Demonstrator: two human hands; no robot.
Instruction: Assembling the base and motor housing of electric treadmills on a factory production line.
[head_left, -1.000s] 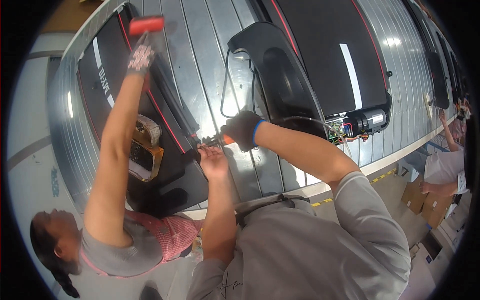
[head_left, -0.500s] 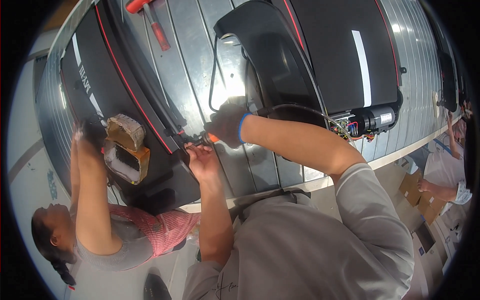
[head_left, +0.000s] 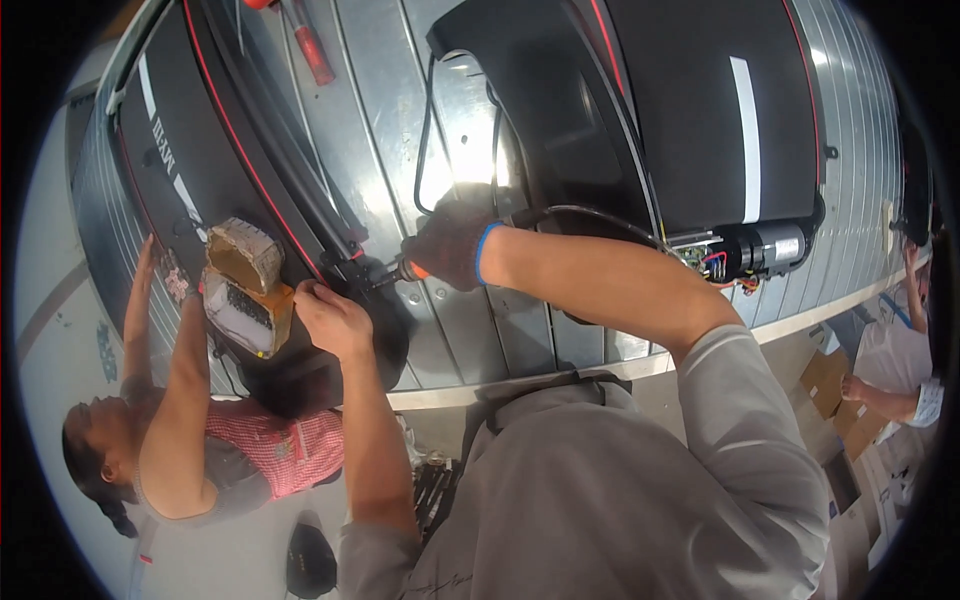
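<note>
Power driver at the near end of a treadmill. The right hand (head_left: 458,248), gloved, wraps the driver (head_left: 413,268) just right of the treadmill (head_left: 185,110), which lies at left on the slatted metal worktop (head_left: 380,130); the bit points left toward the rail (head_left: 285,170). The left hand (head_left: 336,318), bare, has its fingertips drawn narrow beside the open box (head_left: 284,318); whether they pinch anything cannot be told. The driver is probably rigid and moderately heavy, best held around its body, clear of the bit. The treadmill is likely heavy and stiff, best lifted by its frame.
</note>
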